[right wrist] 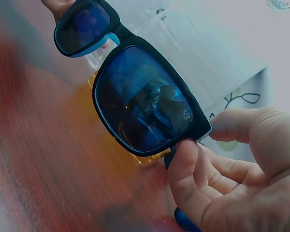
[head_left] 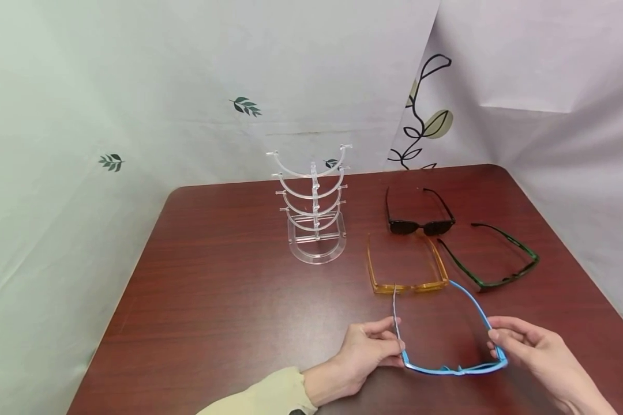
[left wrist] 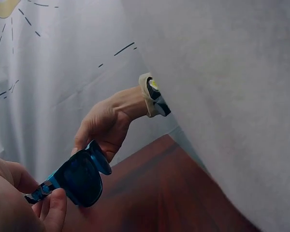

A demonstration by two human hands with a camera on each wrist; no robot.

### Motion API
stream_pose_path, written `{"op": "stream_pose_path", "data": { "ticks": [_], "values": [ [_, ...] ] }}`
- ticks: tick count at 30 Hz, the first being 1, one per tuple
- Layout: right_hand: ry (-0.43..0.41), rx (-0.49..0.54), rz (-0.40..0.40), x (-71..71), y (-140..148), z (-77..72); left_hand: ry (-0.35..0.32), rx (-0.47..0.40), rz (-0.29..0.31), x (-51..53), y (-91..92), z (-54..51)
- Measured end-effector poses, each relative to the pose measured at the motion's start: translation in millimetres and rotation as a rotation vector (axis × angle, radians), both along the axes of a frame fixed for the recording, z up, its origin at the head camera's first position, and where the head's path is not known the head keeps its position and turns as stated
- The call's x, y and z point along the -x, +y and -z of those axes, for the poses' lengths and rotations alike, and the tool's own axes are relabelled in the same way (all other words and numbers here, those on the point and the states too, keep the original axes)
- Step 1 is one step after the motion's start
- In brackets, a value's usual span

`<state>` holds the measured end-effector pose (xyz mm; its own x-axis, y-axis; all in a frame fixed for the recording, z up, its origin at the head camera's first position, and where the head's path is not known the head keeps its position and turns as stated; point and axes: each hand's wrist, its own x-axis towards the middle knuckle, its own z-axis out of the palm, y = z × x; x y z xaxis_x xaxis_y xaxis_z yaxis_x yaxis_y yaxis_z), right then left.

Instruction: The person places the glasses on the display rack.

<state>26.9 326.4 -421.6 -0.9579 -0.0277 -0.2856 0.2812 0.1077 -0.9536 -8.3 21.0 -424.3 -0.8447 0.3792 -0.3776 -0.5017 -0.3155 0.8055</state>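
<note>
Both hands hold a pair of blue sunglasses [head_left: 459, 370] by the temples, one on each side, near the front of the table. My left hand [head_left: 366, 351] pinches the left temple close to its hinge. On the other side, my right hand [head_left: 529, 351] pinches the right temple near the hinge. The temples are unfolded and point away from me. In the right wrist view the dark front of the sunglasses [right wrist: 145, 99] and its bluish lenses show. Just beyond the temple tips lie amber glasses [head_left: 410, 287], unfolded on the table.
A clear glasses stand [head_left: 316, 225] with several curved arms stands at the back middle of the brown table [head_left: 213, 300]. Black sunglasses [head_left: 420, 226] lie behind the amber pair, and green-framed glasses [head_left: 506, 280] lie to the right. White printed cloth [head_left: 187, 75] hangs behind and beside the table.
</note>
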Motion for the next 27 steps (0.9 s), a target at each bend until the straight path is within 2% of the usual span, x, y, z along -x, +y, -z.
{"op": "stream_pose_path", "data": {
  "ticks": [13, 18, 27],
  "values": [
    [0.074, 0.07, -0.064, 14.7, -16, -2.4, 0.047, 0.046, -0.058, 9.9, -12.7, 0.4],
    [0.099, 0.02, -0.072, 20.5, -24, -3.9, 0.049, 0.073, -0.068, 14.1, -19.3, -0.4],
    [0.07, -0.058, -0.079, 34.1, -36, -12.5, 0.055, 0.074, -0.075, 20.9, -30.3, -6.8]
  ]
}}
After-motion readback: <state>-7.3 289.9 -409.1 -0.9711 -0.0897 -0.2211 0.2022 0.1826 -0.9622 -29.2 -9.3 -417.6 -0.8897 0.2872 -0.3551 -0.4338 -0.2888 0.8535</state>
